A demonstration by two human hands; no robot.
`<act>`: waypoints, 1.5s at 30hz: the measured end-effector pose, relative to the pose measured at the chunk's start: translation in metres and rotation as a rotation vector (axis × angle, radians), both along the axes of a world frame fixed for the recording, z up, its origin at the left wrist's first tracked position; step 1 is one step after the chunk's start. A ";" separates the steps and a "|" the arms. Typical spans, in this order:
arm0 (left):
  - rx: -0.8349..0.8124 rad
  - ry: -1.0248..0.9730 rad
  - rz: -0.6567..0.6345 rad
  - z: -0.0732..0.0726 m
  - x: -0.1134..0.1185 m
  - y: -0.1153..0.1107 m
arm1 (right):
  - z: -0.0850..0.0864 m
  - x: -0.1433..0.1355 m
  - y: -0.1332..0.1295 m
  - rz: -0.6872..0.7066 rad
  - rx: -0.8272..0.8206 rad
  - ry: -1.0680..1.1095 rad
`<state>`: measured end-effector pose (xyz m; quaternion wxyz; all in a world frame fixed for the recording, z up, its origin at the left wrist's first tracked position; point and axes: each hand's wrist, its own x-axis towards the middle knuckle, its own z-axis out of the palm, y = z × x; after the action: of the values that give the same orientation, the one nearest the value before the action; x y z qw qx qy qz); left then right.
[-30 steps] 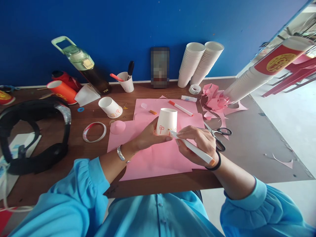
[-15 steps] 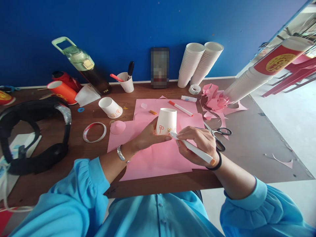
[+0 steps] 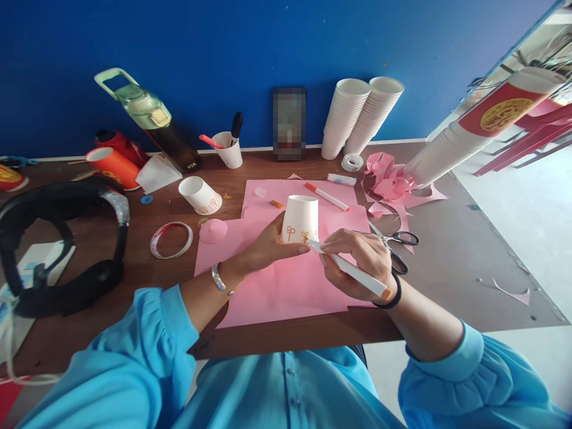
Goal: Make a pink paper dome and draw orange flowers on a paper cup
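My left hand [image 3: 270, 244] is closed around the lower left side of a white paper cup [image 3: 301, 213]. Small flowers in red and orange are drawn along the cup's lower part. In my right hand [image 3: 357, 262] is a white marker [image 3: 357, 273] with an orange end, its tip at or very near the cup beside the orange flower. Under both hands lie sheets of pink paper [image 3: 277, 298]. An orange marker cap [image 3: 277, 204] and a red-capped marker [image 3: 328, 197] rest on the paper behind the cup.
Scissors [image 3: 395, 238] lie right of my right hand, near pink paper scraps [image 3: 391, 182]. Stacked cups [image 3: 344, 116] and a phone [image 3: 289, 128] stand against the blue wall. A decorated cup [image 3: 199, 195], a tape roll [image 3: 171, 240], a bottle [image 3: 156, 125] and a black headset strap [image 3: 62, 292] are leftward.
The cup and my left hand have shifted very slightly left. The marker tip stays by the orange flower, and both grips are the same.
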<state>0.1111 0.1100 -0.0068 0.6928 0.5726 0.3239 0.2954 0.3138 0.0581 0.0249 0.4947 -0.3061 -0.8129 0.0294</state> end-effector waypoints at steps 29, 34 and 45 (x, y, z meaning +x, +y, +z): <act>0.150 -0.103 0.080 -0.007 0.004 -0.001 | -0.015 0.014 0.025 -0.125 -0.021 -0.154; 0.098 -0.141 0.019 -0.015 -0.001 0.001 | -0.013 0.011 0.024 -0.084 -0.087 -0.113; 0.022 -0.217 -0.073 -0.017 -0.007 0.003 | -0.016 0.012 0.026 -0.082 -0.081 -0.097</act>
<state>0.1036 0.1133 -0.0239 0.7277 0.5562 0.2226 0.3339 0.3260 0.0841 0.0093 0.4428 -0.3599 -0.8208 0.0274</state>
